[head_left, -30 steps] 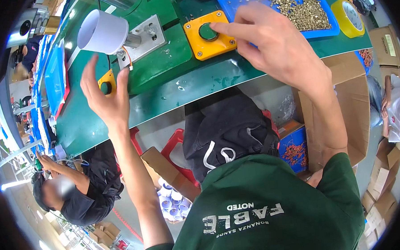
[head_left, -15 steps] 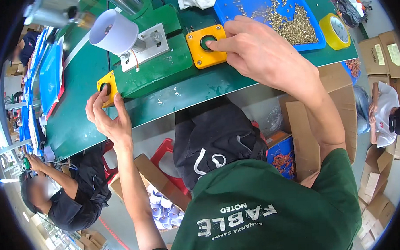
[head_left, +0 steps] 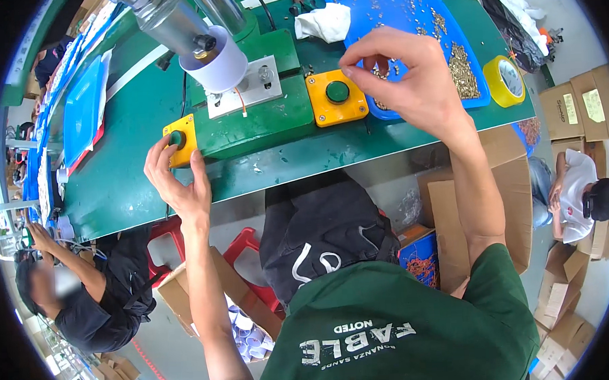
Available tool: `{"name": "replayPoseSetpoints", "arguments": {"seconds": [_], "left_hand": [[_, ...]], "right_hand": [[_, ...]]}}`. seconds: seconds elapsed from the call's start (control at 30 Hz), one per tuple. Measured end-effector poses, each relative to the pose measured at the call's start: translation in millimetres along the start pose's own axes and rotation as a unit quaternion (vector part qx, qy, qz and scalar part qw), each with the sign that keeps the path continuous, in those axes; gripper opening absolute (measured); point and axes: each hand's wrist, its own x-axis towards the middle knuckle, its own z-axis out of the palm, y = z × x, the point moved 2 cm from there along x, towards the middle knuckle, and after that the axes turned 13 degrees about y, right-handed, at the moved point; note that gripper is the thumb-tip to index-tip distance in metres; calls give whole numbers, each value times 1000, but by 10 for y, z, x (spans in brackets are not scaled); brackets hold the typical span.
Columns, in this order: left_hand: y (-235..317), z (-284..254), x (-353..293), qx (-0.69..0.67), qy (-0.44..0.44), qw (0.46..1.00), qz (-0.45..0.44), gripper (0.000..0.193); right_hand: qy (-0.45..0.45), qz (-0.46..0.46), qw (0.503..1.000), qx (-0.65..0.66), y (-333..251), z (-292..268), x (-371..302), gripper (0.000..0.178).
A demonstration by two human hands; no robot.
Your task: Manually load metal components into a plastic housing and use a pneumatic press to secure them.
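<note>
A green press machine (head_left: 261, 127) stands on the bench, a white cup-shaped part (head_left: 219, 63) under its metal ram (head_left: 175, 26). A thin wire with a small connector hangs beside the cup, over a metal plate (head_left: 263, 90). My left hand (head_left: 182, 192) rests at the left yellow button box (head_left: 188, 135), thumb apart from the fingers, fingertips by the green button. My right hand (head_left: 415, 76) is raised beside the right yellow button box (head_left: 325, 111), thumb and index tips together; anything between them is too small to make out.
A blue tray (head_left: 405, 2) of small brass pieces lies behind my right hand, with yellow tape (head_left: 505, 81) beside it. A white cloth (head_left: 324, 23) lies near pliers. Cardboard boxes (head_left: 482, 209) stand below the bench. Co-workers sit left and right.
My right index finger has left the green button and the hand has lifted off. The left fingers have slipped off their button. The ram now sits down in the cup; the view has shifted.
</note>
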Motion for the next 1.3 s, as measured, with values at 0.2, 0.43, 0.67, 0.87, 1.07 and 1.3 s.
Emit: {"name": "replayPoseSetpoints", "arguments": {"seconds": [0.2,0.43,0.67,0.87,1.07,1.3], "left_hand": [[15,-15,9,-3,-6,1000,-6,41],[4,-3,-19,-17,-7,1000,-16,34],[-3,2,-23,-20,-15,1000,-20,42],[-22,4,-37,-22,-22,999,-32,43],[-53,4,-72,-29,-27,998,-50,42],[-53,13,-71,-30,-25,997,-60,39]], "right_hand": [[7,-5,999,32,-58,137,242,9],[-33,-51,996,62,-316,369,656,7],[-156,13,979,134,-658,604,1112,36],[-44,-149,943,-294,-927,766,991,36],[-273,-1,957,-94,-812,789,1276,18],[-285,-5,955,-85,-753,822,1282,17]]}}
